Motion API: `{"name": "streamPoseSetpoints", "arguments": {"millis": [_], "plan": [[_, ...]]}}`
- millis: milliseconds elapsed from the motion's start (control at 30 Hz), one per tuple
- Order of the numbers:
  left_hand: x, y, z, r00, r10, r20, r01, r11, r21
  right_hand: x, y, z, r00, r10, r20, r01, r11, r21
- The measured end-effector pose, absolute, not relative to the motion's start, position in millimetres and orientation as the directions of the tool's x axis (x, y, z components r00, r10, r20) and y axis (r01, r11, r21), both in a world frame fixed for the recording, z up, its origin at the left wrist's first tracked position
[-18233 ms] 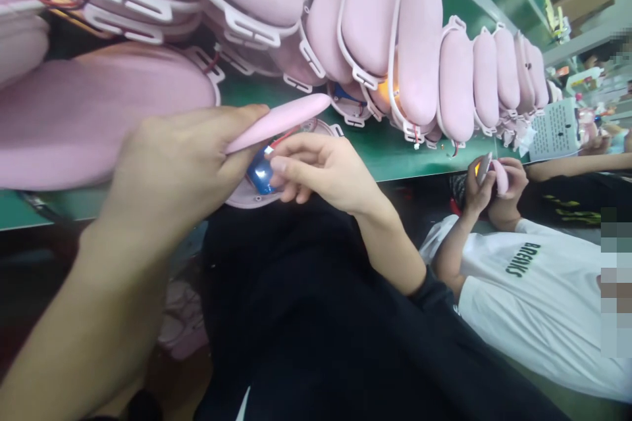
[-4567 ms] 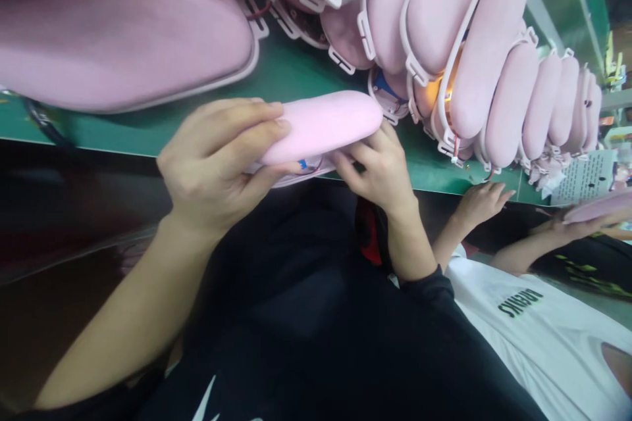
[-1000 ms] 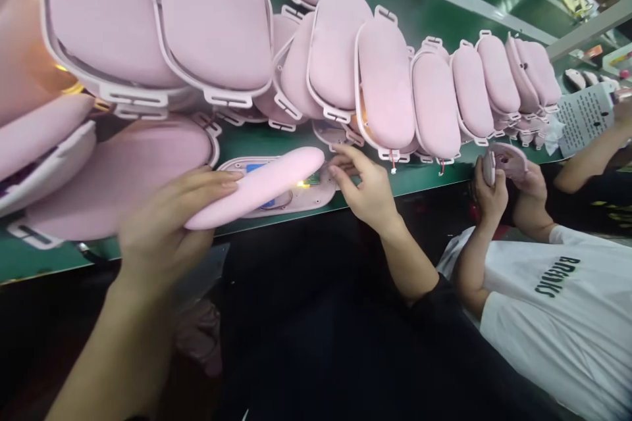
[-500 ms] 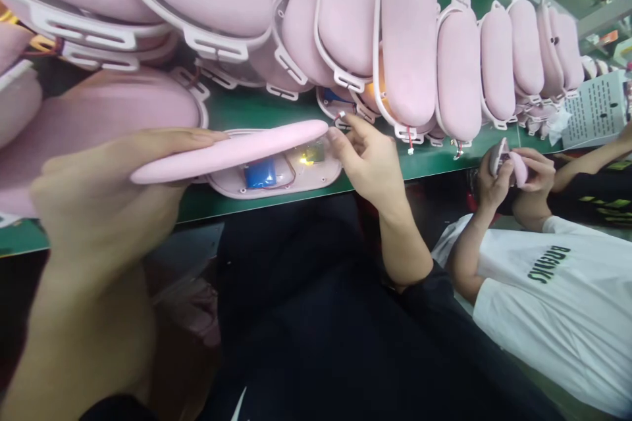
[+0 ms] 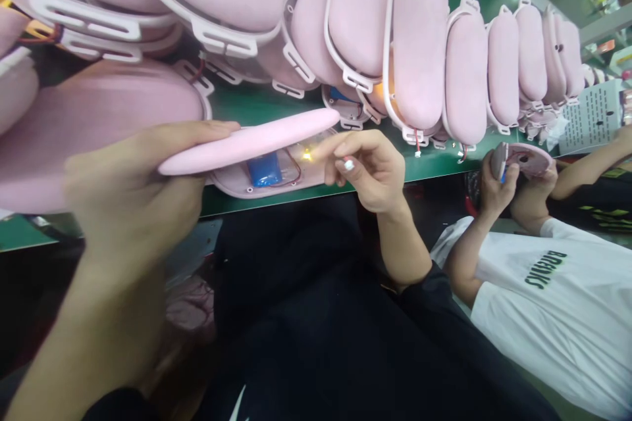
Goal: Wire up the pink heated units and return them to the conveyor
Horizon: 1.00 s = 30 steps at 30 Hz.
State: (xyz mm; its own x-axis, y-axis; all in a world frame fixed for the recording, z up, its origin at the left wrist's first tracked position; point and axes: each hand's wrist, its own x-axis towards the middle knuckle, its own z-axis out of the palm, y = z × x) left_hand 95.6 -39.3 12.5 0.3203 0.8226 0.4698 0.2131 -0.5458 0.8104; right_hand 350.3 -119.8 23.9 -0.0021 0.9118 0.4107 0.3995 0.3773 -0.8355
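My left hand [image 5: 133,177] grips one end of a pink oval cover panel [image 5: 251,141], holding it tilted on edge. Beneath it, on the green bench, lies an opened pink casing half [image 5: 309,185] with a blue wrapped battery [image 5: 265,170], thin wires and a small lit yellow light [image 5: 307,154]. My right hand [image 5: 372,168] is closed over the casing's right end, its fingers curled around a small white plug [image 5: 348,164] with a bit of red wire. One of its fingertips reaches close to the light. The casing's right end is hidden by this hand.
Pink padded units [image 5: 419,39] stand in a row along the back of the green bench [image 5: 232,102], some with red wires hanging. A large pink piece [image 5: 108,102] lies at left. On the right, a co-worker in a white shirt [image 5: 543,289] holds an open pink casing [image 5: 530,156].
My left hand and the panel have shifted right. My right hand has come down and left over the casing, its fingers now curled with the plug. The co-worker has opened their casing wider.
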Motion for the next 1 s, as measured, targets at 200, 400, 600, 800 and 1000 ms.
{"name": "streamPoseSetpoints", "arguments": {"millis": [200,400,600,800,1000], "plan": [[113,-41,8,0.385,0.748,0.541,0.137,-0.626,0.768,374,-104,46,-0.343,0.842,0.417,0.813,0.488,-0.317],[118,-37,-1,0.367,0.741,0.562,0.152,-0.644,0.75,368,-101,42,-0.347,0.915,0.205,0.925,0.37,-0.087],[115,-37,0,0.399,0.79,0.465,0.246,-0.581,0.776,361,-98,39,-0.33,0.929,0.166,0.943,0.331,0.026],[116,-35,-3,0.352,0.777,0.521,0.217,-0.61,0.762,358,-98,43,-0.327,0.94,0.102,0.945,0.321,0.07],[116,-35,-3,0.336,0.795,0.505,0.212,-0.586,0.782,352,-99,45,-0.292,0.953,0.075,0.956,0.291,0.021]]}}
